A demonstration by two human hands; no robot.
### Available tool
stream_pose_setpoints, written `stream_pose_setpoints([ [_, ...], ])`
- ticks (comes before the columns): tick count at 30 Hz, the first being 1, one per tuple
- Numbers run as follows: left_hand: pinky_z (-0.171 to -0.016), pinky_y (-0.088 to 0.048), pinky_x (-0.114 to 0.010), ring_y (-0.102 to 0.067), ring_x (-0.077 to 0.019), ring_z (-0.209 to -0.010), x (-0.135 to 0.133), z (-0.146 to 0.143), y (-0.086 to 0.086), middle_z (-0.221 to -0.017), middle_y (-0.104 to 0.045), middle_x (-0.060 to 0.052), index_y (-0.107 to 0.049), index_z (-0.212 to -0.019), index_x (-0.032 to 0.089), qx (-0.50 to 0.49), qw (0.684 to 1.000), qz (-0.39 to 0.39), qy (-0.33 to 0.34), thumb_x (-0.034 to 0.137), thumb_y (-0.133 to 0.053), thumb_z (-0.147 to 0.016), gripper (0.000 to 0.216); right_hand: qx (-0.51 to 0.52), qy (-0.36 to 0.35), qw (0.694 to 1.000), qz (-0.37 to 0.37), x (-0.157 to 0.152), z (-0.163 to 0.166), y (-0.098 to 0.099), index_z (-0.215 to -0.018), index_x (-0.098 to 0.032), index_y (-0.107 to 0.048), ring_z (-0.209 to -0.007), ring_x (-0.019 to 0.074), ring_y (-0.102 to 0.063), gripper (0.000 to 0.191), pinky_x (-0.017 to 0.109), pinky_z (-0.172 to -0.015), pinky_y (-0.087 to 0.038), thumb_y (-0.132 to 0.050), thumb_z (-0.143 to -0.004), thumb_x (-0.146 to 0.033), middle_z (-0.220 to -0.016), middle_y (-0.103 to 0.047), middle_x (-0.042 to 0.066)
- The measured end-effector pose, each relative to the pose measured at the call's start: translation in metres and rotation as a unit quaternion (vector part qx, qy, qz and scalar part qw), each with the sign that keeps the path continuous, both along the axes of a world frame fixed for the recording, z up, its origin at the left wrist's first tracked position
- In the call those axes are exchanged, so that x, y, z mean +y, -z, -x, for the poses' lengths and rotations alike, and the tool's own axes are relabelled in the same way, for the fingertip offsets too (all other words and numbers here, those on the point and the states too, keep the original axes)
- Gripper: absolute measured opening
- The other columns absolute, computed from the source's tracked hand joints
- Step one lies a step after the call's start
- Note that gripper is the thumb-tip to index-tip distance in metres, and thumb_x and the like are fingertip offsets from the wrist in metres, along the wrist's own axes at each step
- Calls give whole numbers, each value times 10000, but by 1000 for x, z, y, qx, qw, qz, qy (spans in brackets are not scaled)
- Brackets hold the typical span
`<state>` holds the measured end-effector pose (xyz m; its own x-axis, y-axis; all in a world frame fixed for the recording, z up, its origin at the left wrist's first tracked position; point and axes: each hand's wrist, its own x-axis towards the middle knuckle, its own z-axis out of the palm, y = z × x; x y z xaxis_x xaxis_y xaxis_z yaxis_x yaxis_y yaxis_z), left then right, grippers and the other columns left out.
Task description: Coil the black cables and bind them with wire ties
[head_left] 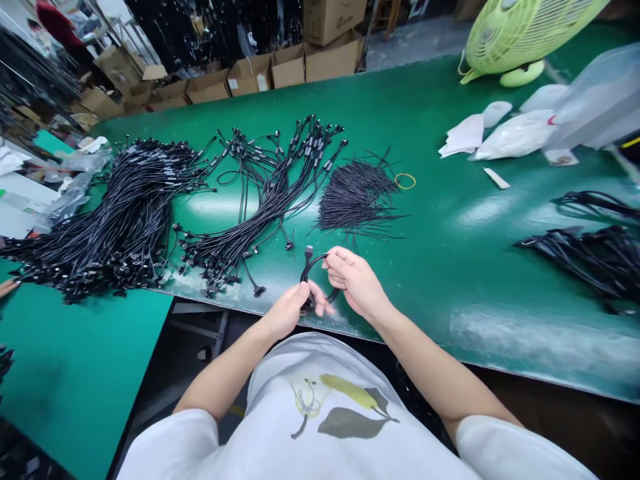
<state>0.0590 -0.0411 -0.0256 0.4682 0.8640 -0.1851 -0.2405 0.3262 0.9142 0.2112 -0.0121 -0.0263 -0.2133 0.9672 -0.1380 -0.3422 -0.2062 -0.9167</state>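
Both my hands hold one short black cable [311,264] bent into a loop just above the near edge of the green table [450,227]. My left hand [290,308] pinches the lower part of the loop. My right hand [353,279] closes round the loop's right side, with one plug sticking up at the top. A pile of black twist ties [356,195] lies just beyond my hands. Loose black cables [265,193] are spread to the left of it.
A big heap of black cables [115,213] covers the table's left. More bundled cables [595,257] lie at the right. A yellow rubber band [405,181], white plastic bags [520,133] and a green fan [520,33] sit further back. Cardboard boxes [260,72] line the far edge.
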Motion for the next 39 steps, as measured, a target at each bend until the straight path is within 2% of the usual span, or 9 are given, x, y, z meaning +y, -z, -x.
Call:
stream_pose_setpoints([
  [5,-651,-397,-287,-415,-97,-490,-9,-4,19,-560,-415,76,-468,-879,196,46,995,-13,-92,601,-444,-890,406,128,-16,990,57,-1,8,-7,-702,-190,-488,-462,53,-267,349,184,-422,-294,-711,-734,-456,-570,-325,-74],
  [10,-623,-351,-279,-417,-120,-566,-4,9,29,-592,-447,46,-495,-836,180,232,967,-100,28,581,-409,-906,416,98,14,994,51,-11,28,2,-874,-204,-537,-773,123,-561,400,239,-644,-488,-673,-746,-557,-898,-573,31],
  [15,-638,-354,-289,-414,-130,-600,-10,9,35,-600,-457,6,-459,-630,182,203,960,-110,160,683,-312,-882,580,91,51,994,-7,-19,31,-3,-981,-254,-461,-448,32,-413,391,179,-399,-327,-622,-801,-561,-816,-485,-52],
  [19,-792,-390,-313,-497,-171,-764,-13,-2,37,-723,-540,-44,-550,-677,168,163,978,-100,88,696,-316,-873,609,128,72,989,12,-14,24,-16,-974,-233,-520,-391,-6,-261,338,163,-349,-163,-590,-838,-534,-765,-399,-63],
  [22,-871,-404,-334,-539,-196,-866,-14,-12,33,-814,-587,-58,-608,-803,161,71,996,-16,46,669,-480,-834,525,156,68,985,25,-8,21,-23,-900,-194,-550,-388,-12,-194,412,168,-354,-88,-564,-829,-600,-709,-337,-70],
  [27,-696,-460,-325,-453,-109,-568,-16,-13,13,-638,-465,18,-591,-869,126,-116,963,211,117,513,-592,-840,388,163,26,985,43,-4,15,-24,-830,-165,-548,-385,-7,-188,490,167,-346,-108,-552,-810,-655,-662,-312,-78],
  [32,-558,-420,-229,-410,-77,-531,-17,-15,1,-621,-413,36,-558,-815,128,-123,953,248,120,416,-675,-799,312,116,20,993,22,-4,14,-17,-825,-171,-534,-377,4,-202,510,176,-341,-141,-451,-858,-673,-664,-347,-69],
  [36,-415,-220,-152,-263,-39,-445,-16,-17,3,-558,-302,83,-474,-746,159,-80,966,236,75,458,-712,-755,382,-115,75,978,-158,0,-5,-14,-913,-182,-575,-530,79,-480,452,242,-513,-428,-323,-961,-554,-748,-509,-3],
  [39,-413,-210,-157,-256,-37,-443,-13,-11,6,-555,-299,89,-447,-735,168,-11,978,199,53,515,-700,-740,429,-362,45,828,-425,-4,-30,-18,-1055,-198,-600,-1002,178,-576,274,399,-938,-428,-399,-977,-367,-1030,-614,67],
])
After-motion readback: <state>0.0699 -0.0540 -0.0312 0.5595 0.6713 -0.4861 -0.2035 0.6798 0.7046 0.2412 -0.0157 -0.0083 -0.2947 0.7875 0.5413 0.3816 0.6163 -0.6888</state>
